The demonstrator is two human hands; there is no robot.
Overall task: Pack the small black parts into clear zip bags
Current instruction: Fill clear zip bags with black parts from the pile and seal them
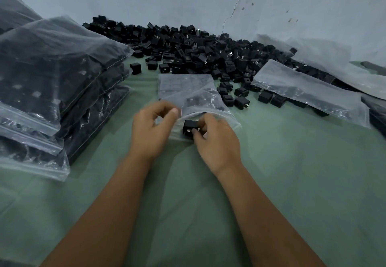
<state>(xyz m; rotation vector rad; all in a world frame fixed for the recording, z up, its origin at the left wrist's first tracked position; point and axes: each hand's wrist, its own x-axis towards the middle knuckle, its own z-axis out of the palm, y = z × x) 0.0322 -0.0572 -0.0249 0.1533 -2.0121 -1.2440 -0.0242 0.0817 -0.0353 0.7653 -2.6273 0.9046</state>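
One small black cube-shaped plastic part (190,126), metal contact facing camera, pinched by right hand (217,141) at the mouth of the clear zip bag (188,91). Bag's long axis runs 12–6, mouth at 6. Left hand (150,128) pinches the mouth edge. Loose black parts pile (198,47) at 12.

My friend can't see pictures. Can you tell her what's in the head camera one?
The right hand pinches a small black part at the mouth of a clear zip bag that the left hand holds open on a green cloth. Behind lies a big pile of black parts, with filled bags stacked at the left.
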